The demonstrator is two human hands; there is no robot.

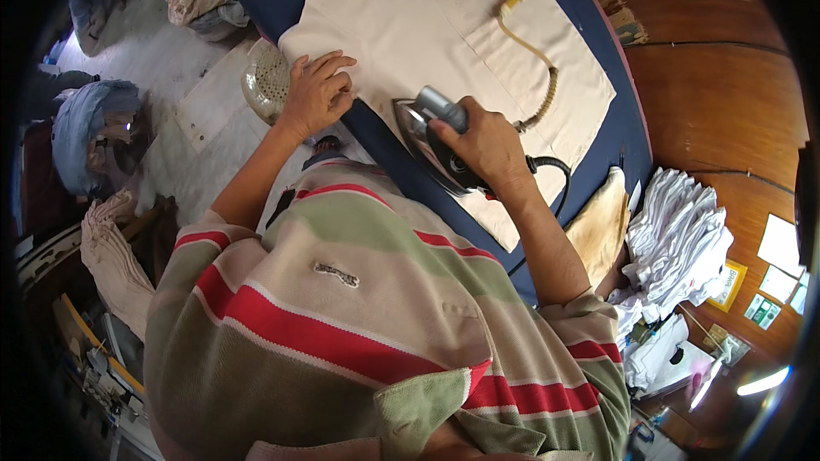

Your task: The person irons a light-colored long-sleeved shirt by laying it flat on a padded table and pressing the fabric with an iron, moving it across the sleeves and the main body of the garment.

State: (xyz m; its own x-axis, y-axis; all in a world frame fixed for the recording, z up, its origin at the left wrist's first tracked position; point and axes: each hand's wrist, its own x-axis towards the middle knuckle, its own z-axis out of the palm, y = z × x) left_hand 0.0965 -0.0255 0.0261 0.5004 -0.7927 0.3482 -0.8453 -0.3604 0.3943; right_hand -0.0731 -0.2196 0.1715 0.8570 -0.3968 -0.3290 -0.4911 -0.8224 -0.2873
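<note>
A striped polo shirt point(359, 324) in red, olive and beige fills the lower part of the view, worn by the person bending over the work. Beyond it lies the navy padded worktop point(598, 154), and spread flat on that is a cream garment point(444, 26), smooth, pale and plain, with seams running across it and one edge hanging toward the person. To the right sits a pile of folded white cloth point(679, 239). A dark steam iron point(431, 149) with a grey handle rests sole-down on the garment's near edge; a yellowish ribbed hose point(534, 51) and a black cord point(555, 166) trail from it. The right hand point(478, 145) is clenched around the iron's handle. The left hand point(318, 92) lies open, fingers spread, pressing the garment's left edge.
</note>
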